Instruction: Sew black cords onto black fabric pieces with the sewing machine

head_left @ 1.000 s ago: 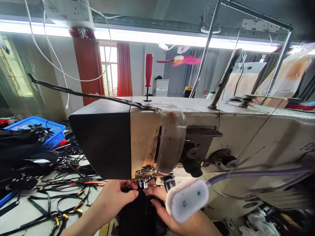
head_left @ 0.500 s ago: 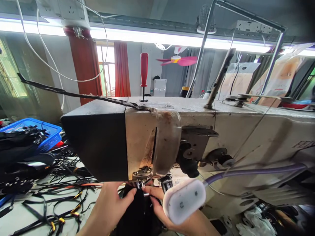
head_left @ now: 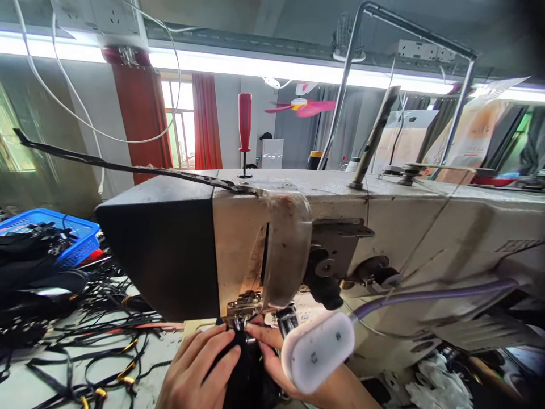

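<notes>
Black fabric (head_left: 242, 375) lies under the needle area of a sewing machine (head_left: 251, 227). My left hand (head_left: 200, 363) rests on the fabric's left side, its fingers spread and fingertips close to the metal presser foot (head_left: 240, 321). On the right, my right hand (head_left: 272, 352) has its fingers together at the fabric's edge, just beside the foot. A white oval lamp (head_left: 319, 352) on a purple flexible neck hides part of my right hand and wrist. Whether my right fingers pinch the cloth is hard to see.
Black straps (head_left: 72, 363) with yellow bits lie tangled on the white table at left. Behind them stands a blue basket (head_left: 80, 244) holding black pieces. A red-handled screwdriver (head_left: 244, 122) stands upright on the machine. Purple lamp tubing (head_left: 438, 295) crosses the right side.
My left hand has shifted from thumb beside the foot to several fingers laid over the fabric. My right hand has stayed by the foot. The camera view has shifted slightly.
</notes>
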`<state>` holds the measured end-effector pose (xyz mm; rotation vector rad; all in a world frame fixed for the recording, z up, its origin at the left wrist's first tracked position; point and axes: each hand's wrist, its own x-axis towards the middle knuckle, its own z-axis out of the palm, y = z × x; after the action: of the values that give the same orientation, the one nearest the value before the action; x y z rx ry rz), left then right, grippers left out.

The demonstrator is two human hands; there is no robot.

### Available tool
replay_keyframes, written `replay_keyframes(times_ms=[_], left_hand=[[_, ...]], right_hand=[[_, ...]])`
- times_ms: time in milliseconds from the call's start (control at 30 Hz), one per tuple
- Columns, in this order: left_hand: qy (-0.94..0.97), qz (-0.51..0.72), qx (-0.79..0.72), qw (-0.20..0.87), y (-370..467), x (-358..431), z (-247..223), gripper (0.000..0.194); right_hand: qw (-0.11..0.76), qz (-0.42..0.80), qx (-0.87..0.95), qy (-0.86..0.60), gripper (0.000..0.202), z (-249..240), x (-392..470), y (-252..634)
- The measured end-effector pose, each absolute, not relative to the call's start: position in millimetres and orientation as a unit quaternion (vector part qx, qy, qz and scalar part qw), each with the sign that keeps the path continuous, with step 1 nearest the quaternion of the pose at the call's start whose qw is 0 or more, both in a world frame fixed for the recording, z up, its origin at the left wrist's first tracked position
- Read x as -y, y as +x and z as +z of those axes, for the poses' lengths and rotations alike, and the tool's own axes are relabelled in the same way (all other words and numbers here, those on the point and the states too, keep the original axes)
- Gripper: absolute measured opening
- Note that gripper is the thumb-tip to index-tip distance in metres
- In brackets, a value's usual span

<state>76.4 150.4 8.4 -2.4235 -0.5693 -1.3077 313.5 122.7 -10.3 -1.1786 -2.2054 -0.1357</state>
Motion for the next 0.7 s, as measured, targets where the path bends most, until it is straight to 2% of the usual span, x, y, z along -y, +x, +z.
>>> replay_keyframes(times_ms=[167,500,700], left_hand=[[-0.85,-0.464,0.195,0.158,76.5,-149.9,6.6,0.034],[-0.859,-0.433,0.212,0.17,72.9,-152.0,-4.9,0.038],[-0.856,-0.431,0.214,0.189,73.3,-154.2,-8.1,0.039]], right_hand=[[0.307,-0.046,0.837,-0.45,0.047,-15.7,-119.7,315.9],[0.306,-0.035,0.833,-0.459,0.036,-27.9,-121.1,321.0],[0.294,-0.018,0.829,-0.476,0.028,-16.9,-121.2,316.9]])
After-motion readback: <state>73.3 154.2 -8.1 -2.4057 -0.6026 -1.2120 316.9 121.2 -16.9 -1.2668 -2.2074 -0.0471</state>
